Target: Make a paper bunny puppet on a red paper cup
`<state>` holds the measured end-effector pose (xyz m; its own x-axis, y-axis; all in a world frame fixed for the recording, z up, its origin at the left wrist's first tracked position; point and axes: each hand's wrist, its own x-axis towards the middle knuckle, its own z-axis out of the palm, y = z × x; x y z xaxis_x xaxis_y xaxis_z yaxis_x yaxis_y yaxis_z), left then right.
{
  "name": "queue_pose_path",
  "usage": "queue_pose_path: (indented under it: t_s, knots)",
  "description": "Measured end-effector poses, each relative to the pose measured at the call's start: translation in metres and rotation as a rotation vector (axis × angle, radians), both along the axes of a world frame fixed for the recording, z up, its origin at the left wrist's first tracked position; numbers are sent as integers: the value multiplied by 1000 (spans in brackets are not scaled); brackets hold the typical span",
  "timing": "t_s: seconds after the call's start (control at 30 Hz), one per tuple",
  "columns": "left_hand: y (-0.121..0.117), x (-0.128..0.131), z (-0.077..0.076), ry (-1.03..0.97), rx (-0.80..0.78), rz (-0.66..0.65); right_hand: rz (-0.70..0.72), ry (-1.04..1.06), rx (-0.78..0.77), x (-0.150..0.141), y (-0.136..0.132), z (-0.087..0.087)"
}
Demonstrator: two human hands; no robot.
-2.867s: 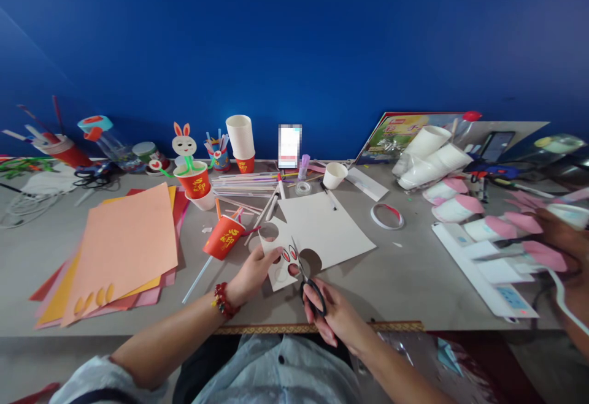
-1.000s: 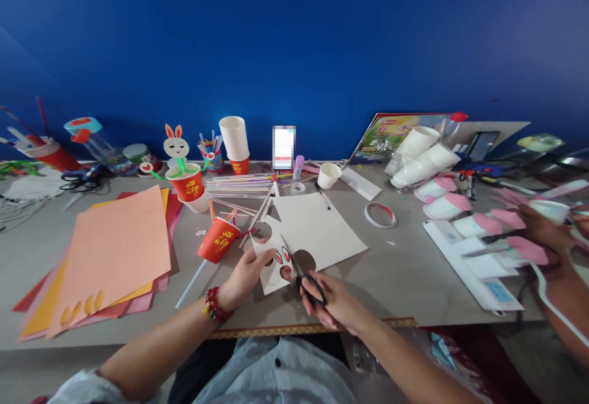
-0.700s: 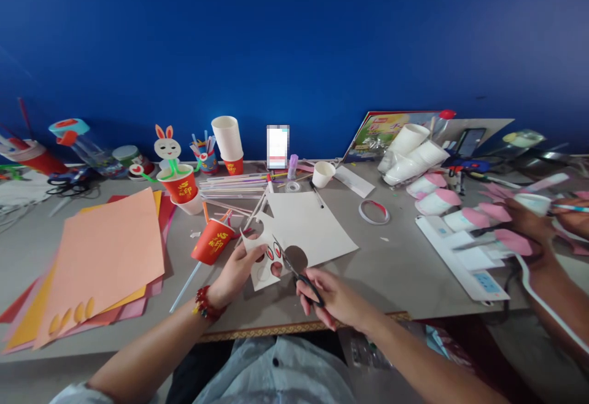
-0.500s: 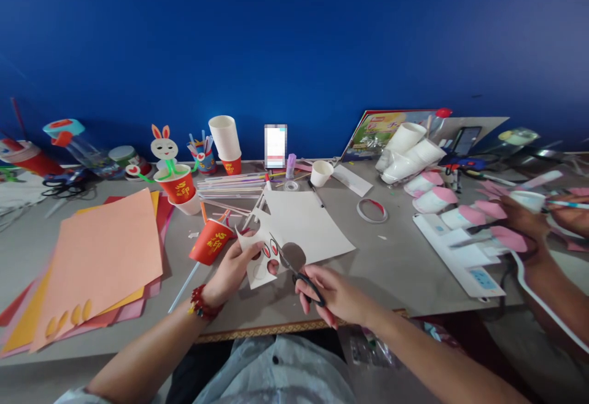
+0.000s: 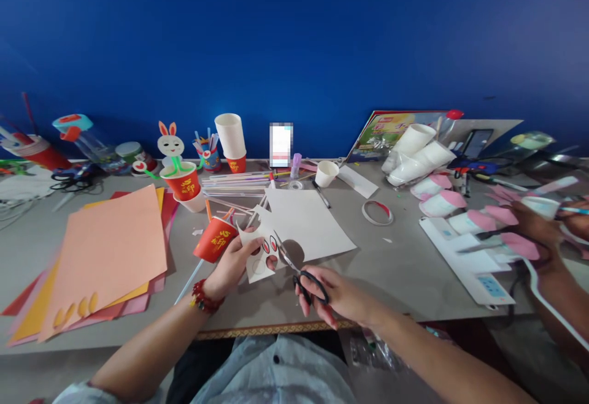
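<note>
Wider open than half a second ago, the scissors [image 5: 298,271] spread their black handles apart. On the left, the left hand [image 5: 232,262] pinches a white card [image 5: 254,263], thumb on top. This card is a bit left of the middle, near the front edge of the worktop [image 5: 368,281], and has red eyes drawn on it. The right hand [image 5: 329,293] grips the scissors, with fingers in the loops. The blades point up and left, right by the eyes; I cannot tell if they bite the card.

Sticks fill a red cup [image 5: 41,154] at the back left corner. Next, a paper rabbit [image 5: 170,146] on green stems stands up from a red cup with gold writing [image 5: 183,187]. A blue cup [image 5: 210,162] at the back edge holds straws. Another red cup [image 5: 215,240] leans over in front, with straws poking out. A small white cup [image 5: 326,175] is near the back edge.

Coloured paper [image 5: 117,251] lies piled at the front left corner. A big white sheet [image 5: 315,226] lies in the middle. Another person's hand [image 5: 536,220] is by the right edge. Behind is a blue wall [image 5: 294,42].
</note>
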<state>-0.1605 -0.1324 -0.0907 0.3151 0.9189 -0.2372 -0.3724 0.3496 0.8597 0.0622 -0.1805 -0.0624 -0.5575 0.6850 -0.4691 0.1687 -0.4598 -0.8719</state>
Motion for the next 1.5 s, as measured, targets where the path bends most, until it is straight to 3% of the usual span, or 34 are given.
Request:
queue_pose_path:
  t_s: [0.17, 0.4, 0.7, 0.83, 1.0, 1.07, 1.17, 1.27, 1.5]
  knots:
    - [0, 1, 1, -19, -53, 30, 3, -139, 71, 7, -1, 8]
    - [-2, 3, 7, -6, -45, -11, -22, 21, -31, 3, 2, -5]
    - [-2, -1, -13, 108, -30, 90, -124, 25, -44, -10, -9, -19]
    - [-2, 1, -10, 96, -47, 108, -70, -55, -33, -2, -12, -7]
    - [-5, 4, -3, -5, -33, -30, -8, -295, 134, 10, -7, 18]
    - [-6, 3, -2, -13, -36, 5, 27, -306, 137, 12, -5, 23]
    - [-5, 2, -1, -19, -46, 65, 82, -217, 70, 12, -2, 25]
    - [-4, 2, 2, -15, -31, 41, 98, -186, 40, 14, 0, 25]
    - [-4, 4, 3, 12, -2, -1, 134, -366, 230, 19, 8, 33]
